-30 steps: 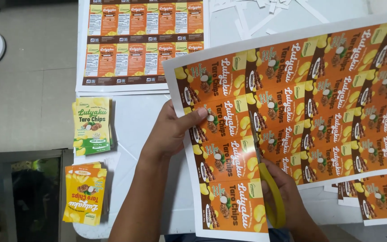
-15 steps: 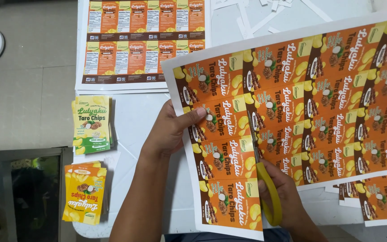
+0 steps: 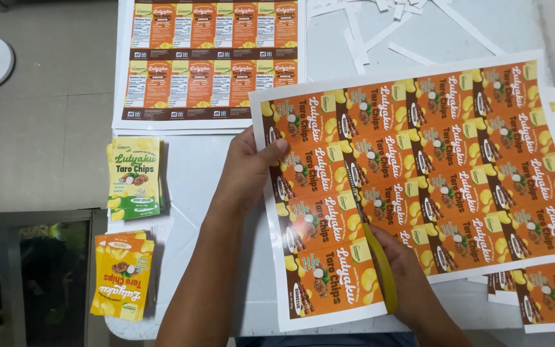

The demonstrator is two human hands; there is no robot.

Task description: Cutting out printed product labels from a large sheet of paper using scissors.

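One orange label sheet [image 3: 431,180] is pinched by the left hand [image 3: 245,170] and cut with one pair of yellow scissors [image 3: 380,263] gripped in the right hand [image 3: 412,283], two stacks of cut labels [image 3: 126,225] lying beside.

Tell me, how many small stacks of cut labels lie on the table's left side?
2. The green and yellow stack lies left of the left hand. The orange and yellow stack lies below it, by the table edge.

bare table [image 3: 207,193] left of label sheet [image 3: 431,167] (label stacks [image 3: 133,177] beyond)
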